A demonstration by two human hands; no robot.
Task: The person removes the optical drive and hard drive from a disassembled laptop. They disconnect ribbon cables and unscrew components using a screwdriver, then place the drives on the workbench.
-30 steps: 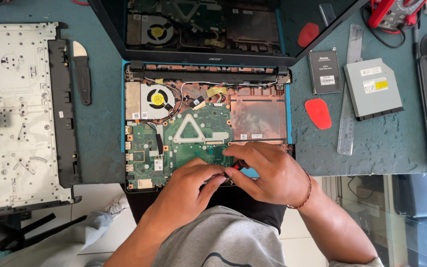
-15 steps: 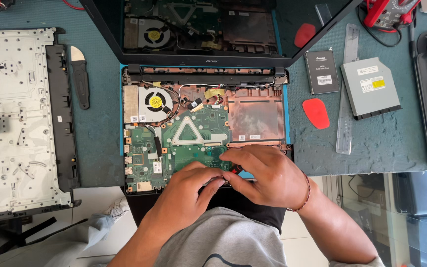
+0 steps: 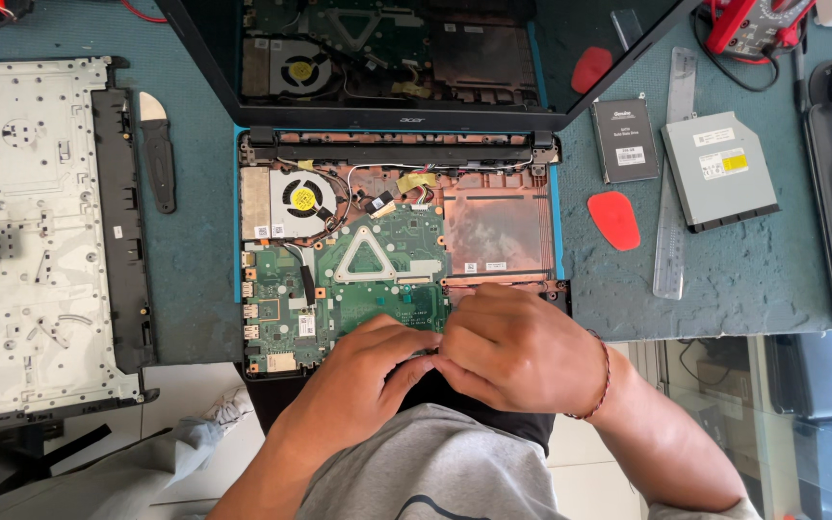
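A removed keyboard cover [image 3: 40,241] lies upside down at the left, a black pry tool [image 3: 158,154] just beside it. Right of the laptop lie a dark solid-state drive [image 3: 624,141], a red pick [image 3: 614,220], a clear ruler [image 3: 674,183] and a grey optical drive [image 3: 719,170]. A red multimeter [image 3: 755,23] sits at the top.

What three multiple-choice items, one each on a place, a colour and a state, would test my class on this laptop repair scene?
1. Where does the red pick lie?
A. right of the opened laptop
B. on the fan
C. in a hand

2. What colour is the circuit board?
A. blue
B. green
C. white

3. How are the left hand and right hand?
A. far apart
B. raised in the air
C. together at the laptop's near edge

Key: 1 A, it rests on the mat beside the ruler; 2 B, plainly green; 3 C, fingertips meet there.
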